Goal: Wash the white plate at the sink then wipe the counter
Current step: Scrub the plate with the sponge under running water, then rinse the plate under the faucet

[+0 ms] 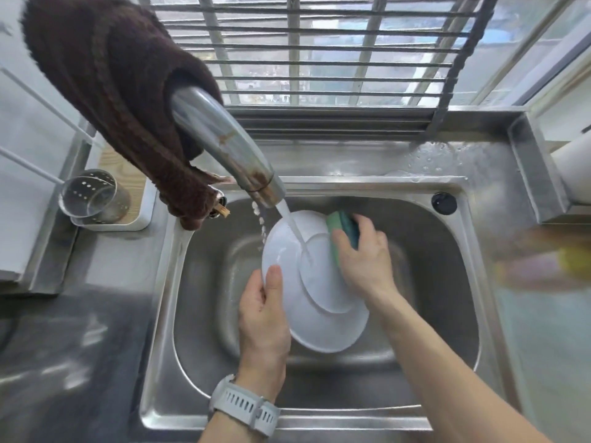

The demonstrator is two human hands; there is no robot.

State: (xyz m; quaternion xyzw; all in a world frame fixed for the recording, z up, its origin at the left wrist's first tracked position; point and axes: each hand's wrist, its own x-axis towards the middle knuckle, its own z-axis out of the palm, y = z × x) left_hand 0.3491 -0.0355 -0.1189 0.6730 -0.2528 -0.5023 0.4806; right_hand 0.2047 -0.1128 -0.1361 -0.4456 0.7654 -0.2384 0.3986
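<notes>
Here, our left hand grips the white plate tilted under the faucet stream so water drains, while our right hand presses the sponge on it.

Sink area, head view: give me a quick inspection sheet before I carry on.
Surface: steel sink, basin wet, tap running.
Job's things: white plate tilted under the stream; green sponge at its upper right edge.
Clutter: brown cloth draped over the tap; perforated steel holder on the left counter; blurred yellow object at right.
Grippers: left hand grips the plate's rim; right hand presses the sponge.
Cables: nothing seen.
Surroundings: barred window behind.
</notes>
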